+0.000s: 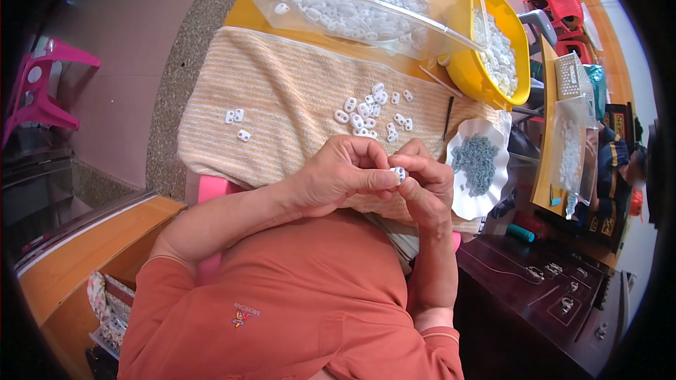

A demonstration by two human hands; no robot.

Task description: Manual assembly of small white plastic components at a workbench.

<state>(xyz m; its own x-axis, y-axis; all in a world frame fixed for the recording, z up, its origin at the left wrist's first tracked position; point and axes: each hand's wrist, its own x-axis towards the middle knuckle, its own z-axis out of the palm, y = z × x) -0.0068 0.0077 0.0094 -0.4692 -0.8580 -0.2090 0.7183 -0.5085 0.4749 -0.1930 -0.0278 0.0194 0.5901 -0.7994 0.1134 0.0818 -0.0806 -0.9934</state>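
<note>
My left hand (329, 174) and my right hand (428, 184) meet over the near edge of a striped towel. Between the fingertips of both is a small white two-hole plastic piece (398, 173), partly covered by the thumbs. Just beyond the hands lies a loose group of similar white oval pieces (362, 114), with a few set apart to its right. Further left on the towel (260, 84) rest a few more white pieces (234, 116). Beside my right hand stands a white scalloped dish (498, 186) heaped with tiny grey parts (479, 163), too small to make out singly.
A clear plastic bin (366, 17) full of white pieces stands at the back, beside a yellow tub (520, 49) of more. A thin dark rod (448, 118) lies near the dish. At right, a person (612, 169) sits by another table. A pink stool (46, 91) stands far left.
</note>
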